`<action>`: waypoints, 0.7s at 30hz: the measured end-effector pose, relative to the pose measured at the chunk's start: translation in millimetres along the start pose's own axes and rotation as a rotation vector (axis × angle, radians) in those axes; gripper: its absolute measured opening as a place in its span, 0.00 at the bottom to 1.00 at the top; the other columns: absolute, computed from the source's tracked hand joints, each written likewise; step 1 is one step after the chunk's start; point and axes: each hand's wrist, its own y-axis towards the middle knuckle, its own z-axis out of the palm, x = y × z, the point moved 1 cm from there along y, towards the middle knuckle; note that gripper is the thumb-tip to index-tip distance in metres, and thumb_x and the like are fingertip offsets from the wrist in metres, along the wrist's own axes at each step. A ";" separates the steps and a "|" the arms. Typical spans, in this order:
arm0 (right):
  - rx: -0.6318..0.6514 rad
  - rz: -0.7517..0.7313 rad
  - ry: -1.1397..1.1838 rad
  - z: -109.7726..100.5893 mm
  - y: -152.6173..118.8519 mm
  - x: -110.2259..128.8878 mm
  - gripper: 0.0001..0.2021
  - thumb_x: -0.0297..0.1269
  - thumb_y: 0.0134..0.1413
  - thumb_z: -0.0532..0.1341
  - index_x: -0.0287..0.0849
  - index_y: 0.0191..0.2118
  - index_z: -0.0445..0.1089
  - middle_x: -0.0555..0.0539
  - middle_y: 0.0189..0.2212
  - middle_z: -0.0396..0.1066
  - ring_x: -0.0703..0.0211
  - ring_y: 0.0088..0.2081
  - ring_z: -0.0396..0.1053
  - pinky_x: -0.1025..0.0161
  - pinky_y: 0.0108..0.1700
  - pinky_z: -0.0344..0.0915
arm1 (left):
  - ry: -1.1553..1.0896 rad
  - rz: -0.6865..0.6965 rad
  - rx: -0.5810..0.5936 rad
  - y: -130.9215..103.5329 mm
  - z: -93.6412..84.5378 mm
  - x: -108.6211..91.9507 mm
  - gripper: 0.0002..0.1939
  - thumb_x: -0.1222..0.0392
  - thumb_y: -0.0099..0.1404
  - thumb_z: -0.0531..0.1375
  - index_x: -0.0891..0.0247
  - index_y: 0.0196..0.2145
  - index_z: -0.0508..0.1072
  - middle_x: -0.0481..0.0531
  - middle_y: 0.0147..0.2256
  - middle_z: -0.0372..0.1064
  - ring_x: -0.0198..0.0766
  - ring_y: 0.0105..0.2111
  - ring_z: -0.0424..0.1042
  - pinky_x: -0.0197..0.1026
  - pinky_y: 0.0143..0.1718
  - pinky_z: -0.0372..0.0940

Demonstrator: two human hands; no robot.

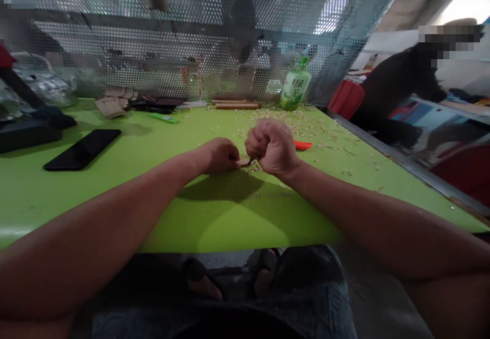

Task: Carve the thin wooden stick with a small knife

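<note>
Near the middle of the green table, my left hand (222, 155) is closed on a small piece of wood (242, 163), its fingers pinching the left end. My right hand (273, 147) makes a fist just to the right of it. From the bottom of that fist juts the thin dark blade of a carving tool (250, 162), touching or very near the wood. The tool's handle is hidden in my fingers. Pale wood shavings (252, 169) lie under and around both hands. An orange ridged object (303, 145) shows behind my right wrist, partly hidden.
A black phone (83, 150) lies at left beside a dark lamp base (30, 135). Along the back are wooden pieces (113, 103), a green cutter (164, 118), wooden sticks (237, 105) and a green bottle (296, 86). Behind rises a perforated metal screen (199, 38). A person (398, 83) sits at right.
</note>
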 end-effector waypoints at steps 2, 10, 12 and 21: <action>0.126 0.013 -0.012 4.3 -3.8 6.0 0.23 0.42 0.47 0.63 0.44 0.14 0.48 0.59 0.11 0.44 0.71 0.14 0.40 0.68 0.16 0.40 | -0.012 0.019 0.008 -0.3 -0.1 -1.3 0.12 0.57 0.57 0.57 0.67 0.26 0.77 0.48 0.23 0.68 0.30 0.23 0.56 0.38 0.28 0.49; -0.152 -0.051 -0.072 -2.3 2.9 15.4 0.23 0.47 0.53 0.58 0.46 0.17 0.46 0.58 0.11 0.44 0.69 0.13 0.41 0.67 0.15 0.44 | -0.049 -0.027 0.017 1.5 0.3 -1.5 0.12 0.56 0.56 0.57 0.66 0.24 0.75 0.45 0.20 0.61 0.31 0.22 0.53 0.38 0.27 0.47; -0.200 -0.023 -0.101 -1.9 4.3 14.2 0.23 0.48 0.55 0.57 0.46 0.18 0.46 0.58 0.11 0.44 0.68 0.13 0.42 0.67 0.16 0.46 | -0.049 -0.017 0.009 2.3 1.2 0.0 0.12 0.56 0.56 0.57 0.66 0.24 0.76 0.46 0.20 0.61 0.31 0.22 0.54 0.39 0.27 0.47; -0.225 -0.006 -0.067 0.5 6.3 13.7 0.23 0.49 0.57 0.56 0.47 0.20 0.45 0.58 0.12 0.44 0.68 0.13 0.42 0.67 0.15 0.46 | -0.122 0.012 0.001 1.7 2.6 5.0 0.13 0.54 0.56 0.59 0.66 0.29 0.79 0.49 0.24 0.68 0.32 0.24 0.59 0.37 0.27 0.50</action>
